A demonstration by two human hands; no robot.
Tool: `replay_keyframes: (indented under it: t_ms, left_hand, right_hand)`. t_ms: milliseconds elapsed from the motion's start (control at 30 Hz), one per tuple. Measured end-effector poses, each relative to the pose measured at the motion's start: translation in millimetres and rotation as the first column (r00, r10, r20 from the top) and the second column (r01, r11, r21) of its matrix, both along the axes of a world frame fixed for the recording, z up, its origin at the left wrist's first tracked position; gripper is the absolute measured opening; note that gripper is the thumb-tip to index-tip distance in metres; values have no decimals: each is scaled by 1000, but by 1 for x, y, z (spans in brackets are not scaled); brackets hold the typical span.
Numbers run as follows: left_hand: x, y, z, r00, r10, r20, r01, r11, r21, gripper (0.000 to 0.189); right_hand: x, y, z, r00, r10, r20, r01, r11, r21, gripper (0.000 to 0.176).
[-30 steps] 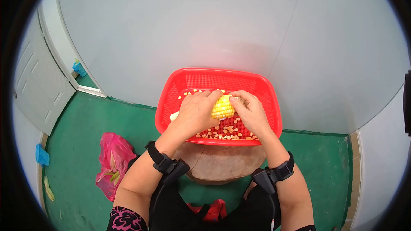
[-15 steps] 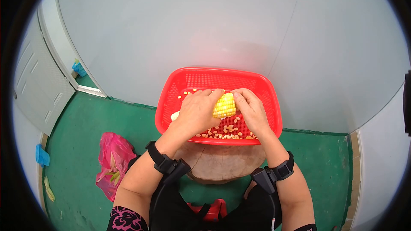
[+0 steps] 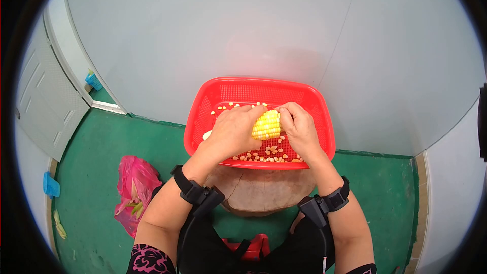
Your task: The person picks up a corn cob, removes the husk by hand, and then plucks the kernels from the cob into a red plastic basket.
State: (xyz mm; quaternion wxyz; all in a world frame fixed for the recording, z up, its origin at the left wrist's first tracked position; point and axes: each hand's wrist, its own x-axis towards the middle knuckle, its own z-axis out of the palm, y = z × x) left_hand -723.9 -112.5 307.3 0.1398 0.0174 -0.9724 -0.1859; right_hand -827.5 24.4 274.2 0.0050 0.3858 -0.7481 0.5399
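Observation:
A cob of yellow corn is held above a red perforated basket. My left hand wraps round the cob from the left. At the cob's right end is my right hand, its fingers bent and pressed against the corn. Loose kernels lie on the basket floor, near its front side and also toward the back left. Just left of my left hand, a pale piece shows in the basket, mostly hidden by the hand.
The basket rests on a round wooden stump. A pink plastic bag with husks sits on the green floor at the left. A corn husk lies farther left. Behind the basket rises a grey wall.
My right hand has shifted slightly, and its fingers are more curled at the cob's end. The cob and my left hand have hardly moved.

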Motion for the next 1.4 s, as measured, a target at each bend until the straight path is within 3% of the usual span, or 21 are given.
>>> replay_keyframes:
  t_ms: [167,367,467,567,667,767,867,1067,1167,1400]
  left_hand:
    - [1,-11,-1,999,-50,-5,50,996,69,59]
    - [4,-17,4,983,-149,107,138,985,104,61]
    - [3,-16,2,988,-132,85,128,990,53,61]
    - [2,-14,-3,995,-100,-2,100,995,9,59]
    - [0,-10,0,995,-81,64,78,996,38,58]
    - [0,-6,0,997,-60,55,58,997,48,57]
    - [-1,-6,-4,997,-49,-52,49,999,0,56]
    - [2,-8,-3,997,-27,-69,23,998,-53,54]
    - [3,-9,-4,995,-30,-91,22,996,-90,55]
    - [4,-9,-7,984,-67,-165,32,978,-208,57]
  right_hand:
    - [-4,9,8,971,219,90,-213,974,-77,22]
    - [-8,14,7,886,400,233,-401,915,-47,21]
    - [-6,11,5,884,389,260,-375,921,-103,20]
    - [6,7,9,947,246,207,-241,969,-49,20]
    - [6,2,3,993,117,25,-118,992,33,19]
    - [4,6,5,985,163,59,-164,986,8,19]
    - [1,4,0,990,138,-16,-139,983,-119,19]
    - [6,11,11,986,168,10,-168,985,-34,15]
    - [4,13,11,972,156,-177,-158,987,-1,12]
    - [7,9,7,958,51,-283,-54,999,-3,7]
